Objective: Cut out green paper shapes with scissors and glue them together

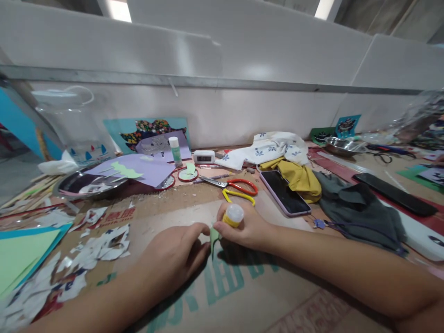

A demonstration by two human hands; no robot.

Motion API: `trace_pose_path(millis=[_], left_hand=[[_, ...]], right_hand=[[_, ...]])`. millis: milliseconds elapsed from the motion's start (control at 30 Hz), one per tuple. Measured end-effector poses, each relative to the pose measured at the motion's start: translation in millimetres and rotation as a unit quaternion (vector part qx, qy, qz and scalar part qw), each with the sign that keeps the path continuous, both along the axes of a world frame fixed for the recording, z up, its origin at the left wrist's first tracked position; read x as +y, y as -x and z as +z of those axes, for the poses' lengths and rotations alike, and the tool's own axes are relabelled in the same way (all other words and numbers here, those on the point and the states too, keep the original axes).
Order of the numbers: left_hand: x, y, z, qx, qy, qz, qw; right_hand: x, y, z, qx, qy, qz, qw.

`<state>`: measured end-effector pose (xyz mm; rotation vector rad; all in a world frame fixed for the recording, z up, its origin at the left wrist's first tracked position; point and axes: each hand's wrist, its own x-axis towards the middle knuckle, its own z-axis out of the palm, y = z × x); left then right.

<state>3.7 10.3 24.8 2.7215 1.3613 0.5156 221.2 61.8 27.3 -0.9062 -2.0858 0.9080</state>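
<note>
My right hand (248,229) is wrapped around a yellow glue stick (233,215), its whitish end pointing up. Between my hands is a small green paper piece (214,238), mostly hidden by fingers. The thumb and forefinger of my left hand (183,249) pinch its left edge. Both hands rest low over the cardboard (159,222) covering the table. Just beyond them lie scissors (239,187) with one red and one yellow handle. Farther back, a purple sheet with a green cut-out (125,171) lies across a metal bowl (86,187).
A phone (286,194), yellow cloth (307,180) and dark grey cloth (357,212) lie on the right. A second glue stick (175,151) stands by a digital clock (204,157). Paper scraps (100,249) and coloured sheets (27,254) spread over the left; a clear jug (72,125) stands behind.
</note>
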Motion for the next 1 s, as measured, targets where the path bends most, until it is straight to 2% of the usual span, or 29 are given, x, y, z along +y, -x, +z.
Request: trace_pose_path(millis=[167, 267, 367, 467, 600, 733, 867, 1000], left_hand=[[6, 1, 1.1, -0.028, 0.070, 0.028, 0.997], [8, 4, 0.1, -0.049, 0.087, 0.032, 0.995], [8, 6, 0.3, -0.052, 0.099, 0.023, 0.993], [9, 5, 0.4, -0.048, 0.101, 0.001, 0.994], [11, 5, -0.8, -0.037, 0.097, -0.028, 0.994], [11, 8, -2.6, -0.035, 0.083, -0.050, 0.995], [12, 8, -4.2, -0.022, 0.079, -0.053, 0.995], [15, 8, -4.3, -0.019, 0.080, -0.053, 0.995]], right_hand=[[-1, -1, 5.4, 0.118, 0.010, 0.012, 0.993], [2, -2, 7.1, 0.202, 0.034, -0.045, 0.978], [7, -2, 6.3, 0.240, 0.060, -0.096, 0.964], [10, -1, 5.3, 0.224, 0.069, -0.095, 0.968], [8, -1, 5.8, 0.167, 0.052, -0.055, 0.983], [6, 0, 4.9, 0.123, 0.008, -0.048, 0.991], [8, 0, -0.1, 0.090, -0.048, -0.005, 0.995], [10, -2, -5.5, 0.071, -0.070, 0.016, 0.995]])
